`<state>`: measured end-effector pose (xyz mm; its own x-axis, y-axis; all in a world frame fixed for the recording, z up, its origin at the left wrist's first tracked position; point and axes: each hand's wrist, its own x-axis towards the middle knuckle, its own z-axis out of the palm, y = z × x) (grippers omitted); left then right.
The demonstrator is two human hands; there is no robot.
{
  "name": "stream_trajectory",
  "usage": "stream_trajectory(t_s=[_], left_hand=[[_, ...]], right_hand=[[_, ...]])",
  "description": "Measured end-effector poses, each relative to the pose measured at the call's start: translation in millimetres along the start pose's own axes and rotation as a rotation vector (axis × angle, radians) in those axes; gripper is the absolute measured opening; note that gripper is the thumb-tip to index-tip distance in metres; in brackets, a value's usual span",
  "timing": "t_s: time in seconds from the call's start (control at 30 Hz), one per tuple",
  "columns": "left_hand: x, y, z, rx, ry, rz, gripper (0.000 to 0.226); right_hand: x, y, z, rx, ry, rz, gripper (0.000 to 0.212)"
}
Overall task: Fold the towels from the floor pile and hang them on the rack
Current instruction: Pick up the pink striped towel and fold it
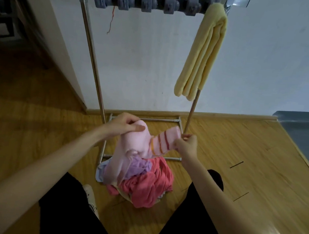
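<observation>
Pale pink towel [137, 143] lifted off the floor pile [142, 184], stretched between both hands above it. Left hand [123, 126] closed over a bunched upper part, thumb pressed on top, fingers [130, 120] curled round the cloth. Right hand [186, 142] pinching the striped end by its edge, fingers [186, 137] drawn tight together on the hem. Probably held this way to find corners and spread the cloth flat before the first fold; striped border pulled out to the right, plain body sagging down from the left grip, lower tail draped down onto the heap.

Pile directly beneath the hands, between the knees: coral-red towel [147, 187] the largest piece, a lilac one [138, 166] tucked under the hanging pink tail, a pale blue edge at the left side. All crumpled, none folded.

Rack [91, 52] straight ahead against the wall, base bars on the wooden floor [32, 132] just beyond the pile. Yellow towel [203, 55] already folded lengthwise and hung over the top bar at the far right end, next to the right upright. Row of grey clips [149, 1] fixed along the rest of the bar, a red thread dangling under them.

Judged early in the task: one towel hung, one in hand and not yet folded, several left on the floor. Next step likely a matter of taking two corners of one edge, so the cloth hangs open rather than twisted.
</observation>
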<state>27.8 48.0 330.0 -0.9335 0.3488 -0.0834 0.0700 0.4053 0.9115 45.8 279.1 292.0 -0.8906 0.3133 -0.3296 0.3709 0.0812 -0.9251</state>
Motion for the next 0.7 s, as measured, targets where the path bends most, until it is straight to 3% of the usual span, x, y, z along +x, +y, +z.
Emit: stream_trajectory(t_s=[0.07,0.13,0.2,0.3,0.4,0.57,0.7], left_hand=[[0.7,19.6,-10.1,0.158,-0.140,0.037,0.040],[1.4,32.4,-18.1,0.231,-0.287,0.028,0.038],[0.5,43.1,-22.0,0.284,-0.390,0.006,0.031],[-1.0,49.0,-19.1,0.319,-0.461,-0.007,0.022],[-2.8,49.3,-15.4,0.300,-0.455,-0.005,0.030],[-4.2,48.3,-16.1,0.285,-0.459,-0.032,0.028],[-2.2,45.8,-15.7,0.235,-0.416,-0.067,0.016]], right_hand=[[-2.0,11.2,1.7,-0.248,-0.238,0.022,0.036],[-3.0,14.3,3.5,-0.621,-0.475,-0.041,0.048],[-6.3,6.7,8.8,-0.817,-0.570,-0.230,0.059],[-14.2,-15.5,16.6,-0.572,-0.712,-0.500,0.057],[-14.9,-27.9,17.3,-0.357,-0.917,-0.373,0.053],[-6.4,-29.6,7.5,-0.302,-1.095,-0.271,0.029],[-4.1,-39.4,-2.6,-0.251,-1.079,-0.327,0.029]])
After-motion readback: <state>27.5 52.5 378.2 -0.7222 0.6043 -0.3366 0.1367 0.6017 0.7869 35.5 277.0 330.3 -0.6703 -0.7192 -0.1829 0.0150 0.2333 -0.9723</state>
